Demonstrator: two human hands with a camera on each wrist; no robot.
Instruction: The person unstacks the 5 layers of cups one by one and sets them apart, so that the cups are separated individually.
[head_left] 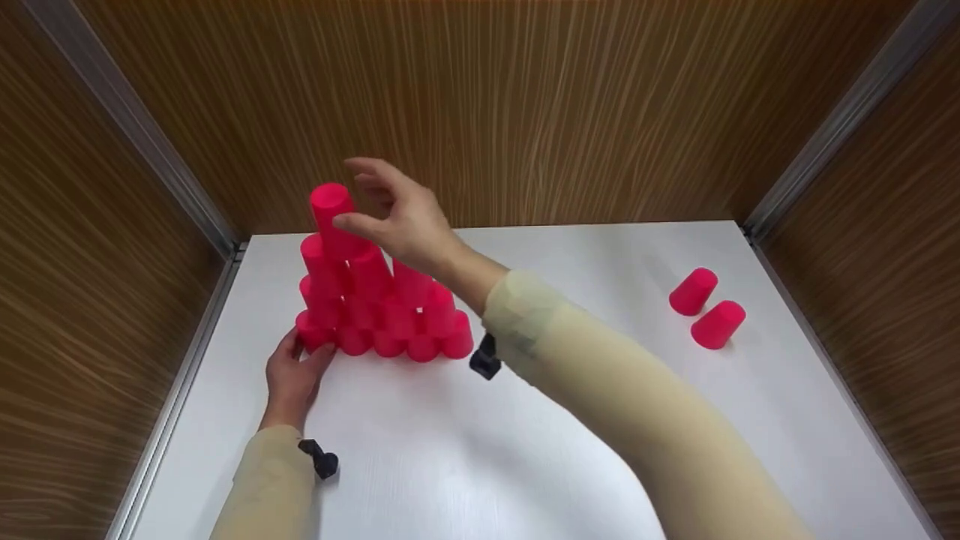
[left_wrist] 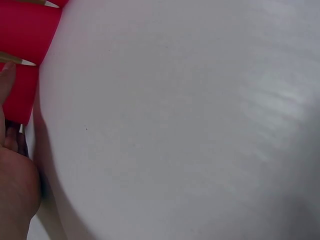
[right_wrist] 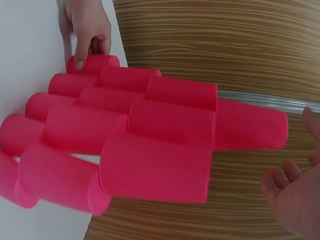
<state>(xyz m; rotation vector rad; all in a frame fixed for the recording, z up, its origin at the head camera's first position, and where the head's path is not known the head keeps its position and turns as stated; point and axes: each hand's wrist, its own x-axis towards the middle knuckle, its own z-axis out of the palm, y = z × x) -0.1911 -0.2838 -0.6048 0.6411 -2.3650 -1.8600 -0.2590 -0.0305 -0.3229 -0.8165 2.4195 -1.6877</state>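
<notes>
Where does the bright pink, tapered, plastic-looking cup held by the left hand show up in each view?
Head: left of centre, the bright pink, tapered, plastic-looking cup at the left end of the cup stack's bottom row.
Left wrist: cup at the left edge, partly cut off.
Right wrist: cup in the upper left.
Shared landmark: the bare left hand, gripping it.

I see a white counter [head_left: 420, 457] at lower centre, a wood-grained back panel [head_left: 570, 112] along the top, grey metal strips [head_left: 127, 120] in both upper corners.
</notes>
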